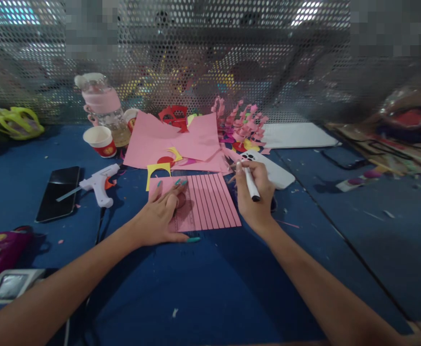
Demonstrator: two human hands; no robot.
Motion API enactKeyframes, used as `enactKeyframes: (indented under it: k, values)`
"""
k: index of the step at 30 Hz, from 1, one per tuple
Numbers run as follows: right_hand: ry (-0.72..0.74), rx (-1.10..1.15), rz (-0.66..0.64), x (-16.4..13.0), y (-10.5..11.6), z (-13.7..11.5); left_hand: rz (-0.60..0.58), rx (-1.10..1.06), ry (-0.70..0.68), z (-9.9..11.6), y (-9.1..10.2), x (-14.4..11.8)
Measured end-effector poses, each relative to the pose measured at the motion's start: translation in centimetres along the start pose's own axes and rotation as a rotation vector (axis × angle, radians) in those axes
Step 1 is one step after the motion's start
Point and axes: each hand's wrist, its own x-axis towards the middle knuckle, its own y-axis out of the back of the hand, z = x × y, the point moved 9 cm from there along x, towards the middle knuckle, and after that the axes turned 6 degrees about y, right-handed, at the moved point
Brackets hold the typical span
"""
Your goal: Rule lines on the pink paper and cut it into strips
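A sheet of pink paper (pixel 219 204) lies on the blue table, its right part ruled with several dark parallel lines. My left hand (pixel 160 211) presses down on the paper's left part with its fingers spread. Beneath those fingers is what looks like a clear ruler (pixel 186 218), laid along the lines and partly hidden. Just past the sheet's right edge, my right hand (pixel 255 202) is closed around a white marker (pixel 250 183) with a black end. The marker's tip cannot be made out.
Behind the sheet are larger pink paper (pixel 174 139), a yellow cut-out (pixel 153 174) and curled pink paper strips (pixel 246 120). A glue gun (pixel 100 185), black phone (pixel 57 194), paper cup (pixel 100 142) and bottle (pixel 104 105) stand left. A white phone (pixel 277 170) lies by my right hand.
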Motion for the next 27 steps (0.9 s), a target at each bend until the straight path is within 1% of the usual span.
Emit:
enactKeyframes:
  k: [7,11,15,17,19,23,25,27]
  values:
    - [-0.025,0.045,-0.019,0.0,-0.1,-0.1,-0.016,-0.001,0.002,0.0,0.0,0.1]
    - [-0.125,0.221,-0.049,-0.2,-0.8,0.7,-0.016,-0.012,0.008,0.0,-0.1,0.1]
    - [-0.326,0.488,-0.12,-0.7,-2.9,1.8,-0.016,-0.037,0.016,-0.1,-0.4,0.1]
    - [-0.435,0.587,-0.173,-1.2,-4.1,2.0,-0.03,-0.043,0.029,-0.2,-0.5,0.1]
    - [-0.511,0.659,-0.205,-1.5,-5.1,1.9,-0.048,-0.046,0.042,-0.3,-0.6,0.1]
    - [-0.567,0.738,-0.26,-1.8,-7.1,1.2,-0.068,-0.055,0.05,-0.3,-0.6,0.0]
    - [-0.573,0.743,-0.282,-1.7,-8.2,1.1,-0.07,-0.053,0.042,-0.2,-0.5,0.0]
    - [-0.584,0.731,-0.278,-1.5,-9.2,1.2,-0.074,-0.047,0.031,-0.2,-0.5,0.0]
